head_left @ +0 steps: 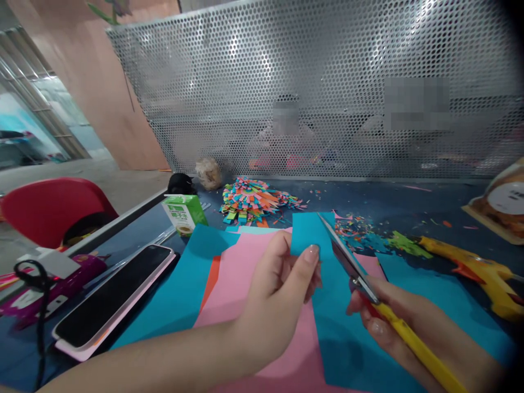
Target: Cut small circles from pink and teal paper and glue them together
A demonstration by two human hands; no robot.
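My left hand [282, 297] pinches a small piece of blue paper [309, 229] between thumb and fingers, holding it upright above the sheets. In my right hand [409, 314] is a pair of scissors [387, 314] with yellow and red on the handles. The blades point up and away, along the right edge of the blue piece; whether they touch it I cannot tell. Below my hands lie a large pink sheet [249, 262] and blue sheets [347, 349], overlapping. A strip of orange paper [210, 278] shows at the pink sheet's left edge.
Behind the sheets are a pile of colourful fringed paper [249, 196] and scattered paper scraps [360, 232]. A yellow glue gun [487, 273] lies at right. At left are a phone [118, 295], a green drink carton [184, 213] and a purple tool [69, 278]. A perforated metal panel [327, 71] stands behind.
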